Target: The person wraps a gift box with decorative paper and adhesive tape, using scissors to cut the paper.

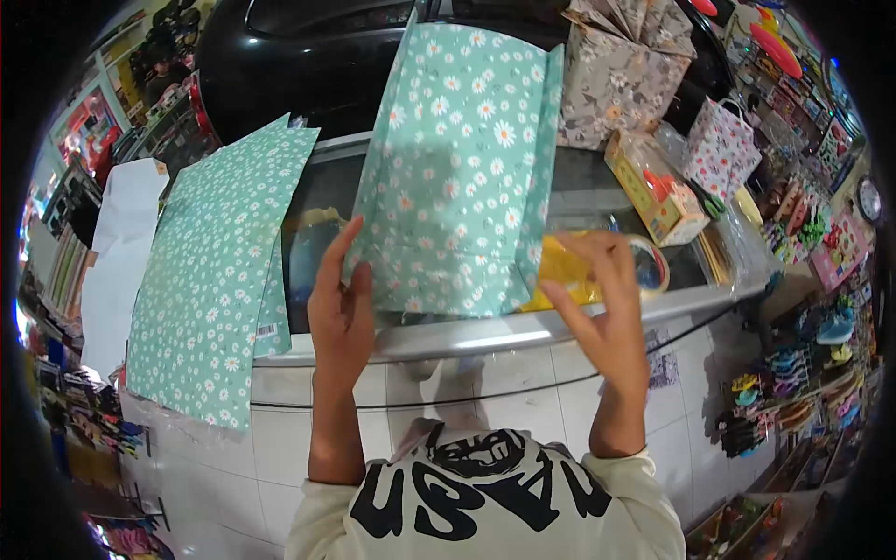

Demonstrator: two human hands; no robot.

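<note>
A crowded gift shop runs round the edges of the frame, with racks of small goods at far left and far right. A glass-topped table (485,338) with a white-tiled front crosses the middle.

On it, in the upper centre, stands the teal daisy bag (457,159). It is upright and leans slightly, with its long axis running up and down the frame and its side folds turned toward the person. A flat sheet of the same paper (219,271) hangs over the table's edge at left.

The left hand (341,313) is raised at the bag's lower left corner. Its fingers (347,245) point straight up along that edge and touch it, but I cannot tell whether the thumb pinches the paper.

The right hand (611,317) is at the lower right corner, just beside the bag's right fold. Its fingers (569,308) are spread and hold nothing. It stands in front of a yellow packet (565,266) and a tape roll (653,266).

So the bag lies between the two hands and above them, and the left hand is the nearer one. A grey patterned bag (616,79) stands behind it at upper right.
</note>
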